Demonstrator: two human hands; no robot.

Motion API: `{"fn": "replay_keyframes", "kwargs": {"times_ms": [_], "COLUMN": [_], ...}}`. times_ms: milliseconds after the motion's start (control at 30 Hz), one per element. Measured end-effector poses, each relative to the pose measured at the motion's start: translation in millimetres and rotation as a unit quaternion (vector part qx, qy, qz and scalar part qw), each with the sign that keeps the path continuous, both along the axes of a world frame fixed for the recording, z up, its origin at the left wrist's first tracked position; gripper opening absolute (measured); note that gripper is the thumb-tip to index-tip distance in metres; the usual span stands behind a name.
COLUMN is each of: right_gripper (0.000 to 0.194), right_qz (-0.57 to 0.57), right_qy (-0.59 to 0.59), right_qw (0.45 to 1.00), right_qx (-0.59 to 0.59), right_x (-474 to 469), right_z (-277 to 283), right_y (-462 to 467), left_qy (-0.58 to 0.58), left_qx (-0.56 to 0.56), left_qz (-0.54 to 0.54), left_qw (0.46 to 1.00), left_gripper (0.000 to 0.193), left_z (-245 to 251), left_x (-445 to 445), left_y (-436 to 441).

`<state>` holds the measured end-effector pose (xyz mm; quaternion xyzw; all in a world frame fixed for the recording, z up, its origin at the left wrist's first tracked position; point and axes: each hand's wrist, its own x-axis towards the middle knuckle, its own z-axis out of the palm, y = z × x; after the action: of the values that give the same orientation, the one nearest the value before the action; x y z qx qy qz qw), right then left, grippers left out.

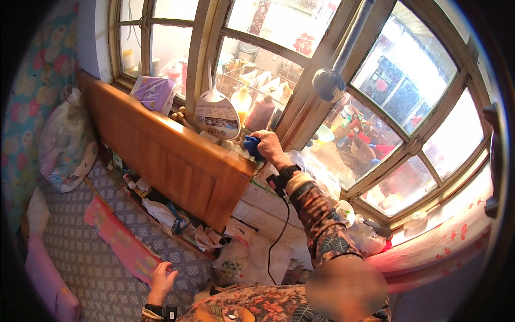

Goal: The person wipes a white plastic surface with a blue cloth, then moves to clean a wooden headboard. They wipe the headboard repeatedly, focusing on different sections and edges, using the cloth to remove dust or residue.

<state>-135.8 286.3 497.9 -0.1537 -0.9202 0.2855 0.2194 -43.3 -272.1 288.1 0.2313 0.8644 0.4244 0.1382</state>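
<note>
My right hand [268, 145] grips a crumpled blue cloth [253, 147] just beyond the far right end of a wooden headboard [173, 149]. Close to the cloth, a round paper hand fan [217, 115] leans by the window frame. My left hand [161, 277] is low in the view with its fingers apart and nothing in it. It hovers over or beside the end of a long pink cloth [128, 245] on a grey patterned bedspread [72, 229]; whether they touch I cannot tell.
Wooden-framed windows [310, 60] rise behind the sill. A purple pack [154, 93] stands behind the headboard. Clear plastic bags [322, 173] crowd the sill to the right. A stuffed plastic bag [66, 145] sits at left. A black cable [277, 241] trails from my right wrist.
</note>
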Motion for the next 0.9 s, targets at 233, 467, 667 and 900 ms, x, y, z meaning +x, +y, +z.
{"fn": "replay_keyframes", "kwargs": {"times_ms": [233,467,667,900], "right_gripper": [0.046,0.032,0.039,0.034], "right_qz": [-0.030,0.016,-0.010,-0.025], "right_qy": [0.224,0.013,0.226,0.134], "right_qw": [0.916,0.972,0.926,0.908], "right_qx": [0.332,0.233,0.302,0.396], "right_x": [50,73,29,-30], "right_z": [74,50,97,91], "right_y": [11,5,8,28], "left_qy": [-0.011,-0.025,-0.025,-0.001], "left_qx": [-0.011,-0.022,-0.019,0.013], "left_qz": [-0.004,-0.058,-0.054,-0.039], "left_qw": [1.000,0.998,0.998,0.999], "left_gripper": [0.037,0.039,0.038,0.039], "left_z": [-2,13,7,-9], "left_x": [-23,-43,-50,-42], "left_y": [-1,28,29,13]}}
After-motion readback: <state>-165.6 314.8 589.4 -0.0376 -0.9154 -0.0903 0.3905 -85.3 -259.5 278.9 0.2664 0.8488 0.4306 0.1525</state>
